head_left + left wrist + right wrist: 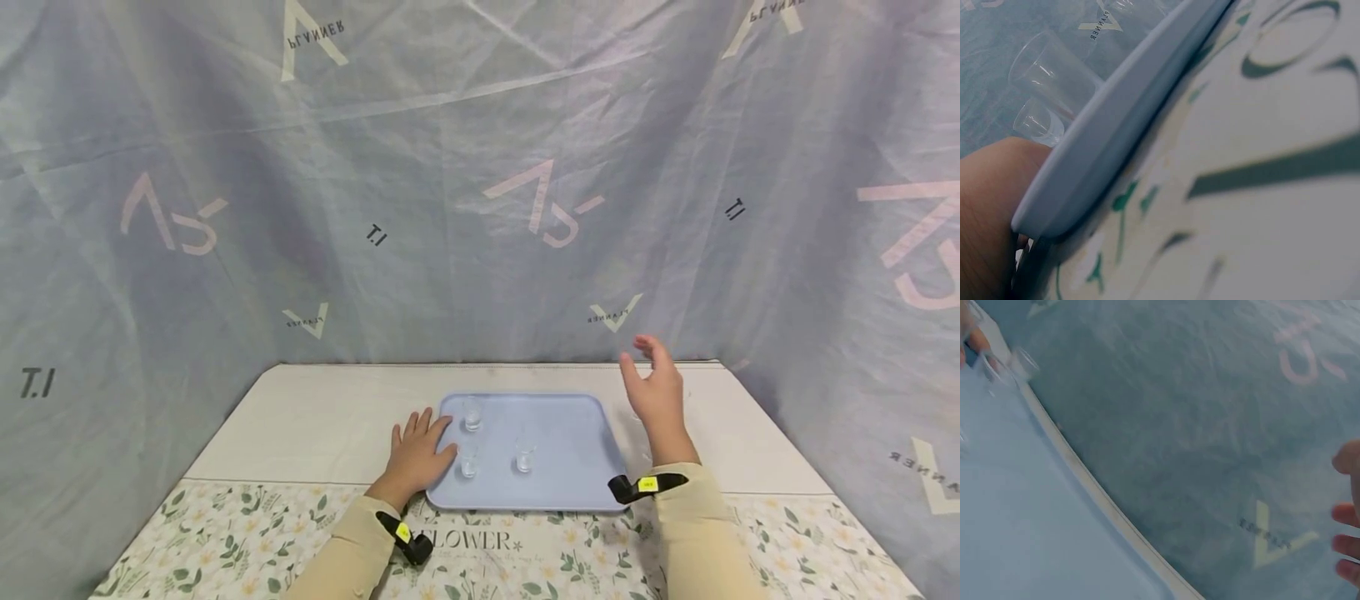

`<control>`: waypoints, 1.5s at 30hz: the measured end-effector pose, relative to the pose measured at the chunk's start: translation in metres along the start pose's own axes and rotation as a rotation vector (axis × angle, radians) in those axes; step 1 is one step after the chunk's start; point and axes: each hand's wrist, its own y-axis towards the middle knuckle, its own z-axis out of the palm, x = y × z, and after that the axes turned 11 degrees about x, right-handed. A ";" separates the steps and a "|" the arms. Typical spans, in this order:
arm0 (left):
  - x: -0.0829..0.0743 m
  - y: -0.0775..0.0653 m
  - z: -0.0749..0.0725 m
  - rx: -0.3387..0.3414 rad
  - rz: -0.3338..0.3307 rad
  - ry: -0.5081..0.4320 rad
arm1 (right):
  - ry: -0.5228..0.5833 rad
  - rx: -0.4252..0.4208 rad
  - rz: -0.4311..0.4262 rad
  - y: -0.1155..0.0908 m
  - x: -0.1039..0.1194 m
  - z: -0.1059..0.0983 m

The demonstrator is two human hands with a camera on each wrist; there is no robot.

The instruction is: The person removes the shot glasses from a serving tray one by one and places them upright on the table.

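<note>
A light blue tray (pixel 570 450) lies on the table with three small clear cups on it: one at back left (pixel 472 414), one at front left (pixel 468 461) and one near the middle (pixel 525 457). My left hand (pixel 416 458) rests at the tray's left edge, fingers spread, with the thumb and index fingertip over the rim close to the two left cups. Raised beyond the tray's right side, my right hand (pixel 656 396) holds nothing; its fingers are loosely bent and apart from the thumb. In the left wrist view, the tray wall (pixel 1104 131) partly hides the cups.
Right of the tray, faint clear shapes (pixel 637 414) show on the white tabletop, partly hidden by my right hand. A floral cloth (pixel 247 533) covers the front of the table. Grey printed curtains (pixel 450 275) enclose the back and sides.
</note>
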 end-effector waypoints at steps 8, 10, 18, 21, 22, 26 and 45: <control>-0.003 -0.003 -0.002 -0.001 0.003 0.004 | 0.065 0.267 -0.141 -0.007 0.014 0.028; -0.003 -0.004 -0.002 -0.002 0.005 0.001 | 0.049 0.331 -0.175 -0.009 0.017 0.034; -0.001 -0.002 0.000 0.009 0.003 -0.005 | 0.034 0.502 -0.234 -0.016 0.019 0.047; 0.000 -0.001 0.002 0.014 0.003 -0.004 | 0.037 0.535 -0.232 -0.018 0.019 0.048; 0.000 -0.001 0.002 0.017 0.000 0.000 | 0.037 0.541 -0.233 -0.018 0.019 0.048; -0.001 0.001 0.002 0.021 0.009 0.020 | 0.042 0.545 -0.231 -0.016 0.018 0.047; -0.004 0.005 -0.001 0.015 0.006 0.018 | 0.052 0.558 -0.218 -0.009 0.011 0.049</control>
